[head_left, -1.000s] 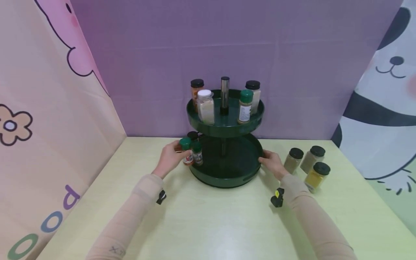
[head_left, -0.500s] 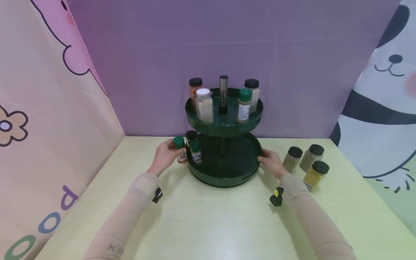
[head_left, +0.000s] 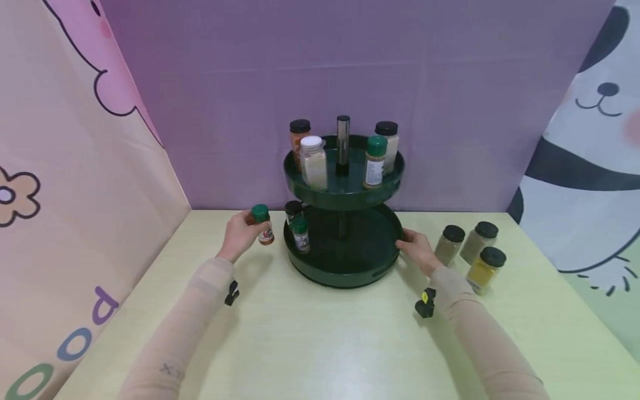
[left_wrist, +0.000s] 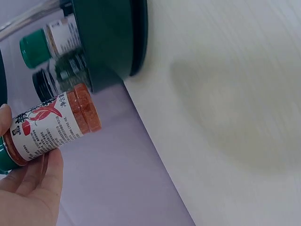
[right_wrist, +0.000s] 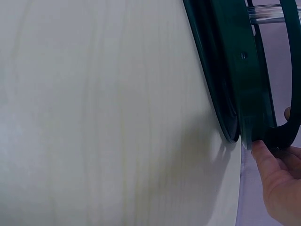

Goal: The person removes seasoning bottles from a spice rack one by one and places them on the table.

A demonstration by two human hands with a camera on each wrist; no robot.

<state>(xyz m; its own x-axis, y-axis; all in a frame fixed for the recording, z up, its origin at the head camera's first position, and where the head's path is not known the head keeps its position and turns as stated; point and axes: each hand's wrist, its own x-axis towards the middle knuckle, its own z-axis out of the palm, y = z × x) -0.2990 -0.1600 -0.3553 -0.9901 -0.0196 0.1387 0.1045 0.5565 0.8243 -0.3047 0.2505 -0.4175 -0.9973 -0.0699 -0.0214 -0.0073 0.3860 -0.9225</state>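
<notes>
My left hand point(head_left: 241, 233) grips a spice jar point(left_wrist: 54, 123) with a green cap, red powder inside and a white label with chili peppers. In the head view the hand and jar are off the table, left of a dark green two-tier turntable point(head_left: 345, 280). On its lower tier, at the left, a small green-capped jar point(head_left: 300, 236) stands in front of a black-capped jar point(head_left: 293, 209). My right hand point(head_left: 420, 250) holds the lower tier's right rim point(right_wrist: 256, 94) between thumb and fingers; part of that grip is hidden in the right wrist view.
On the upper tier several jars stand round a metal post point(head_left: 343, 139), among them a white-capped jar point(head_left: 314, 165) and a green-capped jar point(head_left: 374, 164). Right of my right hand are two greyish jars point(head_left: 480, 244) and a yellow jar point(head_left: 484, 273) on the table point(head_left: 320, 344).
My left hand has carried the chili-label jar leftward, away from the lower tier's left edge and its two jars. The right hand has stayed at the rim, and the head view has shifted slightly.
</notes>
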